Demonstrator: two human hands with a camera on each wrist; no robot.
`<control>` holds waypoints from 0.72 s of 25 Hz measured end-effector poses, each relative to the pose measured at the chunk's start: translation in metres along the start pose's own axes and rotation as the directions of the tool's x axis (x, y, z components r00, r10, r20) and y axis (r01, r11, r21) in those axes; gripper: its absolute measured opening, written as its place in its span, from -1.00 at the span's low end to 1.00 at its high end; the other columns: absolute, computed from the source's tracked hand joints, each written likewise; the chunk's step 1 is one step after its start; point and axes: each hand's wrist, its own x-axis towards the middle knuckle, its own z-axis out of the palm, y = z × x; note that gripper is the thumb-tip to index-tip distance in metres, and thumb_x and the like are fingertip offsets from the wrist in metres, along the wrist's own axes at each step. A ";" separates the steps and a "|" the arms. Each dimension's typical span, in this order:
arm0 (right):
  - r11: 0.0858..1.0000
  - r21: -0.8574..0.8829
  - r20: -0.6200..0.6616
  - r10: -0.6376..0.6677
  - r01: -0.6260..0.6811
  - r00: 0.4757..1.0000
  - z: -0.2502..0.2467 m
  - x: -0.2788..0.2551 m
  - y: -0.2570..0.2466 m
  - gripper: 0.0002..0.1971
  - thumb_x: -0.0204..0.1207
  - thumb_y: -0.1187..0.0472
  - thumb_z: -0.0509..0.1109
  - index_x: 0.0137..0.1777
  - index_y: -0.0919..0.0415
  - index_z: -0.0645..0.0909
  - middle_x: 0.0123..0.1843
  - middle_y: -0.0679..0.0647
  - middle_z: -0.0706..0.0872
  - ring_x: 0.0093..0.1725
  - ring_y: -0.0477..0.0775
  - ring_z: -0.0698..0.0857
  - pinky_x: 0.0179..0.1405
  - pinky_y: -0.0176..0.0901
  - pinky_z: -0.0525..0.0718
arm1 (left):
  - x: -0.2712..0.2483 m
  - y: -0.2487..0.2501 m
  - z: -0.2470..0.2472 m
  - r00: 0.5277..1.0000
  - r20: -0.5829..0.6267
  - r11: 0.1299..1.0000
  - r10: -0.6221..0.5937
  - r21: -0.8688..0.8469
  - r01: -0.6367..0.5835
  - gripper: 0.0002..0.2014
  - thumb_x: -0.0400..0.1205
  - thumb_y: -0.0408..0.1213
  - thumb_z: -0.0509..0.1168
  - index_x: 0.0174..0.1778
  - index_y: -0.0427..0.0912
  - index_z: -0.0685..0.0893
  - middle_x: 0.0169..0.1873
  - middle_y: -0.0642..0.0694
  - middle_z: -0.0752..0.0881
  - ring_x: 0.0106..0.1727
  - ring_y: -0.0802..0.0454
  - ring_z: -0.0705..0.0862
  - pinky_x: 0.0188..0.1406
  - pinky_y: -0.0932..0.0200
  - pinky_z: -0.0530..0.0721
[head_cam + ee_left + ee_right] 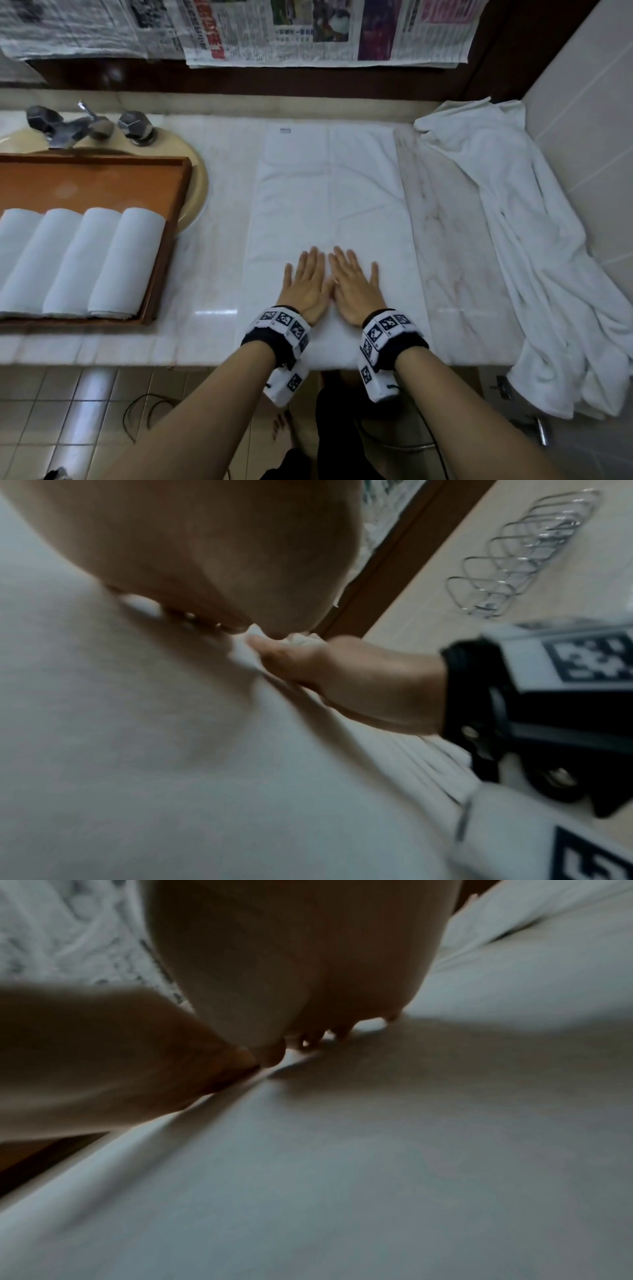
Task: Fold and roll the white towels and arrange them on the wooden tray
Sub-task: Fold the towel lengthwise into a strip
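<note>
On a pale marble bathroom counter (212,260), seen from the head camera, a white towel (329,192) lies spread flat, its long side running away from the person, with a crease down the middle. Both hands rest palm down on its near end, side by side and touching at the thumbs. The left hand (306,286) has its fingers straight and slightly spread; the right hand (356,287) lies the same way. Neither hand grips anything; both press flat on the cloth. Each wrist wears a black band with a white block of black-and-white square markers.

To the left, a wooden tray (171,219) sits over a beige sink basin (198,181), covering most of it. Inside the tray, four rolled white towels (82,260) lie side by side, touching, filling its near half; the far half shows bare wood. Behind the tray stands a chrome tap (72,125) with two faceted handles.

To the right, a heap of crumpled white towels (534,246) lies along the tiled wall and hangs over the counter's front edge. Sheets of newspaper (308,31) hang across the top, above the counter.

The wrist views are blurred: each shows a palm pressed on white cloth, with the other hand alongside.
</note>
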 end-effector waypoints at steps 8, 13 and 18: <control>0.945 0.115 -0.114 0.319 -0.307 0.941 -0.023 0.040 0.001 -0.30 0.73 -0.06 -0.04 0.68 0.10 -0.36 0.69 0.04 -0.45 0.67 0.15 -0.39 0.56 0.37 -0.34 | 0.043 0.002 -0.031 0.980 -0.054 0.968 -0.191 -0.176 0.179 -0.41 0.80 0.00 -0.28 0.69 -0.15 -0.30 0.66 -0.04 -0.38 0.67 0.02 -0.38 0.60 -0.05 -0.39; 0.811 0.160 -0.044 0.575 -0.563 0.817 -0.044 0.062 0.056 -0.24 0.72 -0.16 -0.08 0.70 0.23 -0.34 0.70 0.13 -0.43 0.68 0.12 -0.37 0.63 0.32 -0.28 | 0.069 -0.040 -0.056 0.826 -0.155 0.835 -0.541 -0.210 0.508 -0.40 0.80 0.00 -0.26 0.68 -0.17 -0.32 0.67 -0.08 -0.38 0.68 -0.03 -0.37 0.60 -0.06 -0.37; 0.987 0.086 -0.069 0.141 -0.135 0.988 -0.064 0.109 0.035 -0.35 0.76 -0.05 -0.08 0.70 0.09 -0.33 0.69 0.00 -0.44 0.68 0.08 -0.39 0.60 0.28 -0.35 | 0.115 0.014 -0.066 0.997 -0.037 0.980 -0.070 -0.191 0.062 -0.43 0.80 -0.01 -0.27 0.70 -0.13 -0.25 0.67 -0.03 -0.34 0.67 0.04 -0.36 0.56 0.05 -0.40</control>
